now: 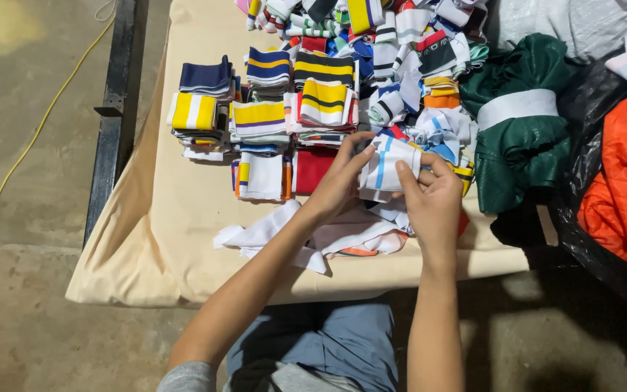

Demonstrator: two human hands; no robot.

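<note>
Setting: concrete floor (30, 94) is filling the left of the frame, with a yellow cable (34, 131) trailing across it; a worktop (183, 239) draped in beige cloth is running up the middle.
Left hand: left hand (339, 181) is reaching in from lower centre, its fingers (361, 149) pinching the upper left edge of a folded knit piece.
Right hand: right hand (433, 199) is gripping the same piece from the right, thumb pressed on its front and the other fingers curled behind it.
Held piece: white knit strip with a light blue stripe (386, 163) is being held just above the worktop, centre of the frame, between both hands.
Sorted so far: neat stacks of striped knit pieces (270, 109) are sitting in rows at upper centre, yellow, navy and white among them, with a red piece (312, 168) just left of the hands.
Left to do: a loose tangled heap of mixed strips (400, 43) is lying at the top of the frame, so, judging by its bulk, roughly half seems unsorted; a few white pieces (284, 232) are lying flat under the hands.
Right side: a green garment (520, 138) and an orange quilted one (625, 189) in black plastic are resting at the right edge.
</note>
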